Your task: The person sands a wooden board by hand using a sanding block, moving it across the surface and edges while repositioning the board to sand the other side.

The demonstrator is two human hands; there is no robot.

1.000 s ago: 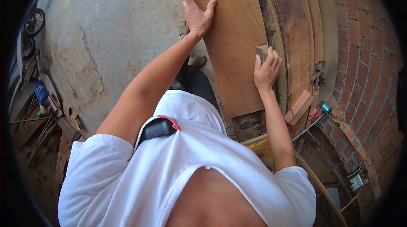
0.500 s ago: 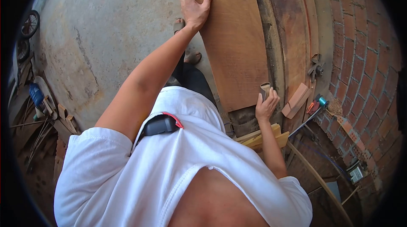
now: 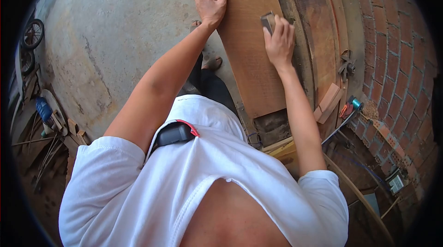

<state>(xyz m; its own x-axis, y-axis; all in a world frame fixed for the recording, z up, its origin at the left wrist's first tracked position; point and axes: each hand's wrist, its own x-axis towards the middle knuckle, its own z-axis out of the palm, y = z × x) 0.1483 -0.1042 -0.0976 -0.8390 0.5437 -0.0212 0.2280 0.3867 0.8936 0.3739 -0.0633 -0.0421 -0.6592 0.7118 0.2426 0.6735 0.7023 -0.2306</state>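
We have a long wooden board (image 3: 251, 48) lying flat on the worktop (image 3: 318, 30), and its long axis runs away from our body, from the near end beside our chest toward the far end at the top of the view, leaning slightly left as it goes. Its broad face is up, and its near end overhangs a dark gap in front of us.

Our left hand (image 3: 210, 7) rests on the board's far left edge, palm down and fingers spread, the thumb on the board's face and the fingers over the edge. It presses flat, its grip not closed round anything. The left arm is stretched nearly straight, reaching up and forward across the concrete floor (image 3: 115, 48).

Our right hand (image 3: 279, 39) is on the board's right half, further from us than the middle of its length. Its grip is clenched on a small sanding block (image 3: 266, 20), which pokes out past the fingertips and lies against the board's face. The right arm is extended too, elbow slightly bent, forearm running along the board's right side.

To the right of the board lie darker planks (image 3: 318, 58) following the same direction, then a brick wall (image 3: 397, 62). A small wood offcut (image 3: 328, 103) sits near the board's right near corner, with a red and teal tool (image 3: 350, 107) just beside it.
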